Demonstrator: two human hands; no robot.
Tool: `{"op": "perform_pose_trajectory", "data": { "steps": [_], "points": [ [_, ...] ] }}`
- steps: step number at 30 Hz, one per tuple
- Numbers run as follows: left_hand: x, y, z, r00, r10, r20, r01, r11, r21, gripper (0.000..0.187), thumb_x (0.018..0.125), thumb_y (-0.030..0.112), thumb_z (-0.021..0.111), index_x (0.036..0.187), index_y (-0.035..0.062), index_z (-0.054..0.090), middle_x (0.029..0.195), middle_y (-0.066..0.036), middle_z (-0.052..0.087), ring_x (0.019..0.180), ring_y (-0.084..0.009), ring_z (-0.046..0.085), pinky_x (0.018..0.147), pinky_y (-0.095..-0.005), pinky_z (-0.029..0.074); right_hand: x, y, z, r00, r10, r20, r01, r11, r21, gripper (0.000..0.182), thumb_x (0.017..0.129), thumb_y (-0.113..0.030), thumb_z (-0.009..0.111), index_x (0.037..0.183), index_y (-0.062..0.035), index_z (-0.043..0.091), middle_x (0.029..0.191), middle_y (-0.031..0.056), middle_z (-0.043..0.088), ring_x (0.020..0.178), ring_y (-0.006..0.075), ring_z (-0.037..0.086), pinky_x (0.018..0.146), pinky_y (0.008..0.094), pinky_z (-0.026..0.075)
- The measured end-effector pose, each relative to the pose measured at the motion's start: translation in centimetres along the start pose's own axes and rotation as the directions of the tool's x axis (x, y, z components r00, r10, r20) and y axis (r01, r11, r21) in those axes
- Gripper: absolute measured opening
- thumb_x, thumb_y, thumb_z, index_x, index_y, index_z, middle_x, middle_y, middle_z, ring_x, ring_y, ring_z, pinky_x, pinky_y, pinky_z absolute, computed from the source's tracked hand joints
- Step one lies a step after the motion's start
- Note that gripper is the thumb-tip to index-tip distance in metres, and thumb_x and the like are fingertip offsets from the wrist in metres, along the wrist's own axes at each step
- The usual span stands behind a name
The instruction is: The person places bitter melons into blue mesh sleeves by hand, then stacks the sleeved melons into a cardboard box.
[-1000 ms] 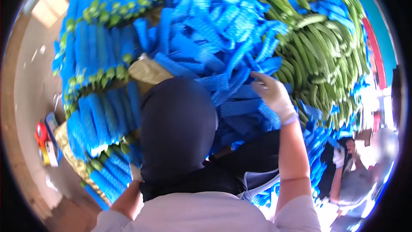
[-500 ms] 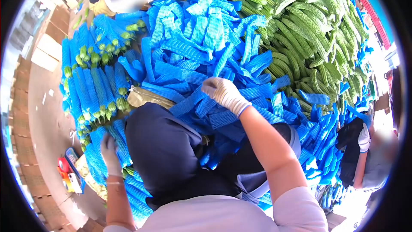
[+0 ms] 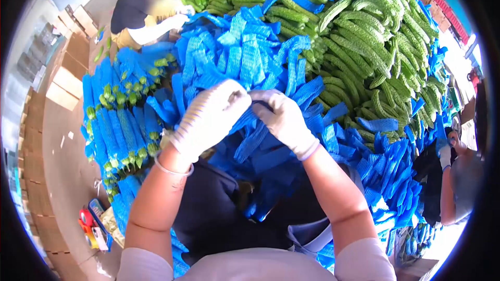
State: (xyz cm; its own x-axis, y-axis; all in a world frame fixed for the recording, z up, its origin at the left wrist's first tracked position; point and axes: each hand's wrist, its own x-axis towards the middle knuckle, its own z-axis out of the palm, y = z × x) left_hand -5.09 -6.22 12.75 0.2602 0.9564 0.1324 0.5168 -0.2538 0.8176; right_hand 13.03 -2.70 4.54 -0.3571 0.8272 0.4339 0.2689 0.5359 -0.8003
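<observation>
Both my hands wear white gloves and meet above the middle of a heap of blue mesh foam sleeves (image 3: 255, 65). My left hand (image 3: 213, 117) has its fingers curled in a pinch. Facing it, my right hand (image 3: 284, 122) pinches with thumb and forefinger. A blue mesh sleeve (image 3: 253, 108) shows between the fingertips, its edge partly hidden by the gloves. More loose sleeves lie beneath, over my lap. To the left, long green gourds in blue sleeves (image 3: 112, 132) lie in stacked rows with their ends showing.
A big pile of long, bumpy green gourds (image 3: 359, 47) rises at the back right. One person (image 3: 135, 15) sits at the back left, another (image 3: 461, 182) at the right edge. Red tape dispenser (image 3: 87, 218) on the floor at left; cardboard boxes (image 3: 39, 161) line the far left.
My left hand has come up from the sleeved gourds at lower left to meet my right hand. My right hand has shifted slightly right, and the view has tilted a little.
</observation>
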Motion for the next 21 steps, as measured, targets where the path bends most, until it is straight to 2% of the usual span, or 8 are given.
{"op": "perform_pose_trajectory", "data": {
  "steps": [2,4,5,8,9,12,17,21],
  "points": [
    [0.7,-0.8,2.0,0.993,-0.118,0.028,0.120,0.987,-0.107,0.013,0.093,0.018,0.059,0.096,0.0050,0.060,0.080,0.001,0.058,0.071,-0.0062,0.055,0.063,-0.0214,0.045,-0.6,-2.2,-1.9,0.986,-0.075,-0.148,0.062,0.994,-0.088,0.062,0.079,-0.008,0.071,0.135,-0.0072,0.046,0.112,0.0152,0.062,0.098,0.0268,0.063,0.087,0.0344,0.049],
    [1.0,0.3,3.3,0.960,-0.266,0.089,0.275,0.828,-0.489,0.013,0.092,0.016,0.059,0.095,0.0040,0.060,0.081,0.002,0.058,0.073,-0.0059,0.056,0.063,-0.0208,0.046,-1.7,-4.5,-2.4,0.985,0.129,-0.112,-0.129,0.992,0.006,0.081,0.076,-0.012,0.076,0.144,-0.0075,0.033,0.105,0.0141,0.060,0.094,0.0236,0.062,0.086,0.0319,0.049],
    [1.2,-0.9,4.0,0.979,-0.186,0.078,0.199,0.830,-0.521,0.012,0.092,0.014,0.060,0.096,0.0031,0.060,0.083,0.001,0.059,0.074,-0.0055,0.056,0.064,-0.0192,0.046,-2.2,-3.6,-2.2,0.994,0.047,-0.098,-0.048,0.999,-0.012,0.092,0.075,-0.017,0.079,0.148,-0.0070,0.024,0.099,0.0096,0.057,0.092,0.0187,0.059,0.085,0.0290,0.048],
    [1.6,-3.2,5.2,0.996,-0.085,0.006,0.080,0.915,-0.396,0.010,0.092,0.012,0.059,0.096,0.0028,0.060,0.082,0.000,0.059,0.073,-0.0050,0.056,0.063,-0.0182,0.045,-2.7,-1.3,-1.3,0.992,0.088,-0.088,-0.056,0.947,0.316,0.091,0.079,-0.016,0.077,0.149,-0.0058,0.020,0.099,0.0056,0.054,0.089,0.0148,0.056,0.082,0.0270,0.047],
    [1.6,-3.7,5.1,0.993,-0.115,0.039,0.121,0.908,-0.400,0.009,0.092,0.010,0.057,0.096,0.0029,0.059,0.082,-0.001,0.060,0.072,-0.0047,0.056,0.062,-0.0186,0.046,-2.7,-1.4,-1.3,0.978,0.206,0.016,-0.172,0.768,0.617,0.086,0.083,-0.014,0.073,0.149,-0.0043,0.018,0.098,0.0022,0.051,0.086,0.0102,0.052,0.078,0.0254,0.046],
    [1.6,-3.5,5.5,0.984,-0.179,0.007,0.166,0.896,-0.411,0.005,0.091,0.008,0.058,0.092,0.0032,0.060,0.075,-0.001,0.060,0.064,-0.0042,0.054,0.057,-0.0195,0.044,-2.4,-0.5,-1.2,0.950,0.303,0.077,-0.251,0.589,0.768,0.077,0.088,-0.012,0.066,0.148,-0.0025,0.019,0.097,0.0011,0.050,0.083,0.0074,0.049,0.076,0.0231,0.044],
    [1.6,-3.1,5.4,0.947,-0.277,0.163,0.316,0.704,-0.636,0.020,0.092,0.023,0.061,0.102,0.0071,0.054,0.091,0.004,0.056,0.078,-0.0031,0.054,0.063,-0.0182,0.047,-2.0,1.1,-0.8,0.960,0.270,0.075,-0.231,0.615,0.754,0.068,0.091,-0.013,0.063,0.146,-0.0013,0.025,0.092,-0.0006,0.050,0.080,0.0061,0.047,0.075,0.0212,0.042],
    [1.5,-3.5,4.9,0.927,-0.284,0.244,0.372,0.640,-0.672,0.032,0.088,0.017,0.066,0.114,0.0052,0.052,0.098,0.000,0.053,0.087,-0.0076,0.055,0.073,-0.0237,0.049,-2.0,1.4,-0.3,0.967,0.248,0.059,-0.212,0.653,0.727,0.056,0.090,-0.008,0.063,0.140,-0.0011,0.039,0.084,-0.0026,0.051,0.077,0.0062,0.046,0.074,0.0207,0.041]
  ]
}}
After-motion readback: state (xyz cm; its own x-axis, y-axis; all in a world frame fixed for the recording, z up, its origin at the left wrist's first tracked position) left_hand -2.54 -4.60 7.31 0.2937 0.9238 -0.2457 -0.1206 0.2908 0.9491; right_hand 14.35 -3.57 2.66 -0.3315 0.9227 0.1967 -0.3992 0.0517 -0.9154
